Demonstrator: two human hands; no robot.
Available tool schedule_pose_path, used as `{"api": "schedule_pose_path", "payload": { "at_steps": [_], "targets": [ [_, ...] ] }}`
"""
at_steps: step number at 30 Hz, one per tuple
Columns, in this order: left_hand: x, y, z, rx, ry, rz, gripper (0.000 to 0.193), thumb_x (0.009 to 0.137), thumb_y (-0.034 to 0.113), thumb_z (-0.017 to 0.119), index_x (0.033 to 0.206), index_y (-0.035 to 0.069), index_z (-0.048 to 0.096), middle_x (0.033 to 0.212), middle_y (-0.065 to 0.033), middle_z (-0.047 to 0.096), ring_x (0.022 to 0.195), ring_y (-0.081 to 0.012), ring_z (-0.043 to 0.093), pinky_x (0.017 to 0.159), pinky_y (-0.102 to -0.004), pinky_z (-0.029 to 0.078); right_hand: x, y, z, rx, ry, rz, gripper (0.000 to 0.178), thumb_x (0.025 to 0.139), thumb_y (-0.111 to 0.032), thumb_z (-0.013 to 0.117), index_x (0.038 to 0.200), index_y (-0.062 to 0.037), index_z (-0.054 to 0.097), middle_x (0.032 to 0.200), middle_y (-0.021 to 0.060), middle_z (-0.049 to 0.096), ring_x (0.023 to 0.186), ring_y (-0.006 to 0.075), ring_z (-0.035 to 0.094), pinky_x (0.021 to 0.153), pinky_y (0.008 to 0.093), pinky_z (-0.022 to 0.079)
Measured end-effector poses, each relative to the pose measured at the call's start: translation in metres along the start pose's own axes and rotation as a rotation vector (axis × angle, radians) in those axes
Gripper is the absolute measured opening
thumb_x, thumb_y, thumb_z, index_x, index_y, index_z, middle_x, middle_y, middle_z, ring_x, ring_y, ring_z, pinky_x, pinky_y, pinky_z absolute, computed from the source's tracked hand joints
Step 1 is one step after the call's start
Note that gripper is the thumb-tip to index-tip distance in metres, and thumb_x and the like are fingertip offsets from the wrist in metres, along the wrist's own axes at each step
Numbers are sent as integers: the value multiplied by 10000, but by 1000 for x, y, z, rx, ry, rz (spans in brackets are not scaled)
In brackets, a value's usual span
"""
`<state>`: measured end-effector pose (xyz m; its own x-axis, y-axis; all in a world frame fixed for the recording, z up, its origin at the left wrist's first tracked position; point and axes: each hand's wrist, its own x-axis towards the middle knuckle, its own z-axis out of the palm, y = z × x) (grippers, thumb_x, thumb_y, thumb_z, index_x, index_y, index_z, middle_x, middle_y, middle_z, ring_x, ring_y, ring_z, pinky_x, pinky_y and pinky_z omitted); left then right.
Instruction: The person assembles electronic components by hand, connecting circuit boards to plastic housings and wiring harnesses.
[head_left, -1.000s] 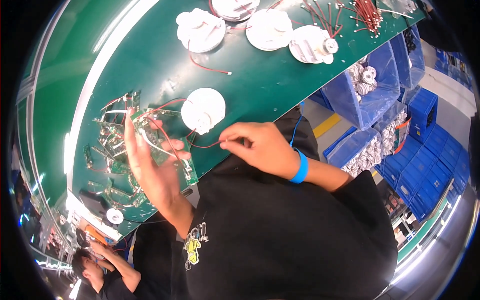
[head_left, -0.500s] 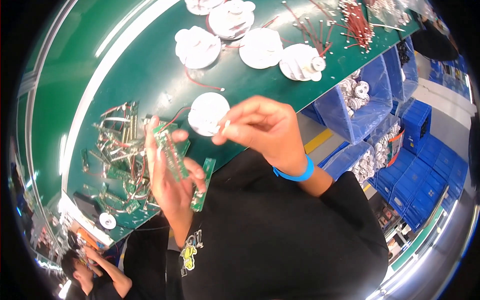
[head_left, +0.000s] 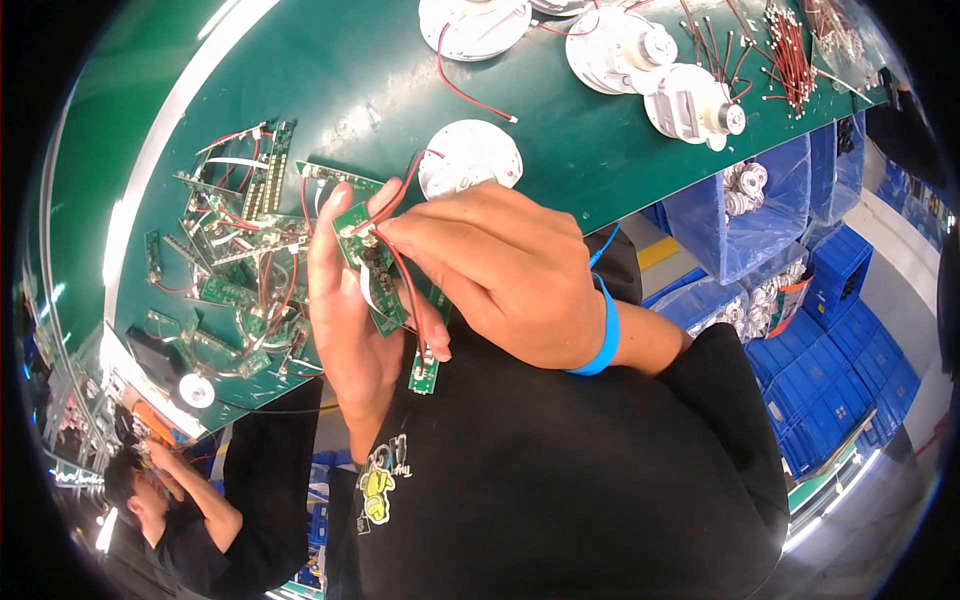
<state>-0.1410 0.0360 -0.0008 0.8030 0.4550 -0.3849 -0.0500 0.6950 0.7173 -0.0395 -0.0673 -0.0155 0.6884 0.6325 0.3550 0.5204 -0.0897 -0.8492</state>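
Close in front of my chest, my left hand (head_left: 345, 320) grips a narrow green circuit board (head_left: 385, 285) upright, fingers wrapped behind it and thumb across its lower part. My right hand (head_left: 500, 270) has come back from the bench since a second ago and now pinches the red wire (head_left: 405, 280) against the board's upper end, fingertips closed tight. The board is turned more squarely toward me than half a second ago, so I judge the wire is being seated. Beyond, on the green bench (head_left: 330, 90), lies a white round housing (head_left: 470, 158); to the left, a heap of wired boards (head_left: 235, 270); farther off, more white housings (head_left: 690, 105).
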Motion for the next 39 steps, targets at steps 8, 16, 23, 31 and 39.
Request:
{"api": "schedule_pose_path", "payload": {
  "at_steps": [8,16,23,31,39],
  "targets": [
    [-1,0,1,51,18,7,622,957,244,486,1432,-31,192,1373,-333,380,513,-219,615,381,-269,505,7,10,3,2,34,-137,243,620,-14,744,839,-37,642,787,51,633,657,212,594,520,304,479],
    [-4,0,2,133,9,-18,626,958,213,493,1432,-78,205,1349,-321,430,520,-168,591,439,-241,499,11,12,-8,-49,-43,-128,184,627,-50,722,780,-39,621,725,28,583,630,194,564,509,303,455],
    [-7,15,13,356,108,-64,485,949,57,375,1402,-99,296,1271,-261,541,471,-99,524,451,-229,491,17,7,-21,-276,-143,-248,162,668,-130,663,781,-27,607,707,23,546,663,169,558,525,289,459],
    [-3,18,31,251,138,-119,548,945,94,403,1438,-58,219,1174,-261,593,406,-138,518,400,-249,471,13,11,-20,-167,-123,-228,175,692,-70,735,832,-24,641,799,43,611,654,186,583,514,286,467],
    [-2,10,42,256,249,-65,611,935,132,458,1444,-54,176,1101,-255,614,397,-149,520,370,-240,445,11,8,-21,-227,-75,-353,266,642,-102,656,889,-5,660,823,63,585,659,176,585,526,272,475]
  ]
}}
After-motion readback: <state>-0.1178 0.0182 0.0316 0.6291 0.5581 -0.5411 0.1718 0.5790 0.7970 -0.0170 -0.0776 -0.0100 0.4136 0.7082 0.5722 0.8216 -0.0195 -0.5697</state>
